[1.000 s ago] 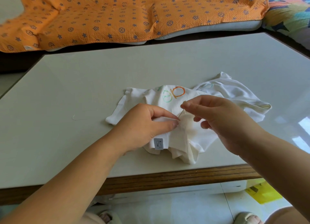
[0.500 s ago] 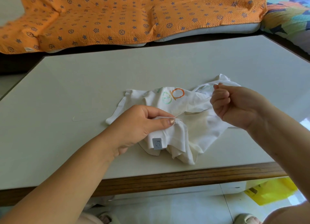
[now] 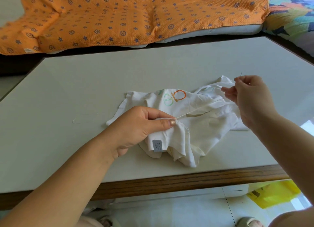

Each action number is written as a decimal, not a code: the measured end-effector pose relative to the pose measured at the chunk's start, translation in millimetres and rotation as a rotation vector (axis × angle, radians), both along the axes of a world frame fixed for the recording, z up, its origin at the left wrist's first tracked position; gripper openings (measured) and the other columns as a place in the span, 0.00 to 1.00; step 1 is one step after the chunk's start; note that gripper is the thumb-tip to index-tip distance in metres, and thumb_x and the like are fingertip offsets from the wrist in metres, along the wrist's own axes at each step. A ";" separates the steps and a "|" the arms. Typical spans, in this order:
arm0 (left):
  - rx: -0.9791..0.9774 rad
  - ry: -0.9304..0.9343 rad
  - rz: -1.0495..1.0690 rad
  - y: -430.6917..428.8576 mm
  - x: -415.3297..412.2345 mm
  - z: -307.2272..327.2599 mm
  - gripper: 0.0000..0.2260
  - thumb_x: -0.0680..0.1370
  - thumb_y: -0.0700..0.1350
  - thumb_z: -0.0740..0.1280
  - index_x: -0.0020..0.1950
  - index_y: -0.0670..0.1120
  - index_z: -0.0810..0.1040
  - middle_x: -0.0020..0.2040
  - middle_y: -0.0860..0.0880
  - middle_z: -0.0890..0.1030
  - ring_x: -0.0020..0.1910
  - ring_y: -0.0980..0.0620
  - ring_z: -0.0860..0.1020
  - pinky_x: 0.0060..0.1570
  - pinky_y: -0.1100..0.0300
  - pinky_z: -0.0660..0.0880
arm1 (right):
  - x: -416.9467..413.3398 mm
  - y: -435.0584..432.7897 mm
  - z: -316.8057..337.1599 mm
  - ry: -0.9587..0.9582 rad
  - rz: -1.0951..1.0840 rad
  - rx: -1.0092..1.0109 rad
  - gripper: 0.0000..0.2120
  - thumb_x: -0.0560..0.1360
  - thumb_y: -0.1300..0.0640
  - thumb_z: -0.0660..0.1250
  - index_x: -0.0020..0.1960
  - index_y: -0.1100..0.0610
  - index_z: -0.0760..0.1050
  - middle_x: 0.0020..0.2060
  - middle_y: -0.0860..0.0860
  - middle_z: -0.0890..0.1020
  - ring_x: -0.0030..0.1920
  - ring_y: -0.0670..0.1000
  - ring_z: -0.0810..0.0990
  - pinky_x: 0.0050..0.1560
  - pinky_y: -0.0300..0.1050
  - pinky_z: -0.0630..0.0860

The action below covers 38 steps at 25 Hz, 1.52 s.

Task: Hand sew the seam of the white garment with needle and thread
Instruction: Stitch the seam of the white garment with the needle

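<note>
Pale and wood-edged, the desk [image 3: 153, 70] fills the middle of the frame, with an orange star-print blanket [image 3: 119, 14] across the top. At centre lies the crumpled white garment [image 3: 203, 130], a grey label [image 3: 157, 145] on its lower fold. Of the two hands, the left hand [image 3: 141, 126] pinches a gathered fold between thumb and forefinger. The right hand [image 3: 249, 97], raised at right of centre, pinches the needle [image 3: 241, 74], its tip poking above the fingers. A thread [image 3: 198, 108] runs taut between the pinched fold and the right hand.
</note>
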<state>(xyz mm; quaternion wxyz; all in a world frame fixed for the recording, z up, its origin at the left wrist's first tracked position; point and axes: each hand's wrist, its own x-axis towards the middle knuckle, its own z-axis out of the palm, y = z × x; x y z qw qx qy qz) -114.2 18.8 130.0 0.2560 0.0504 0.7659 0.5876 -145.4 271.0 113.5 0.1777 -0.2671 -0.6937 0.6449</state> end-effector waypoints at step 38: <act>-0.018 0.123 0.062 1.5 -1.6 -2.9 0.05 0.74 0.43 0.72 0.40 0.52 0.86 0.42 0.49 0.86 0.42 0.53 0.81 0.50 0.54 0.75 | 75.3 -67.7 25.7 -0.147 0.710 0.177 0.08 0.76 0.67 0.64 0.46 0.58 0.81 0.30 0.56 0.85 0.32 0.52 0.85 0.36 0.40 0.82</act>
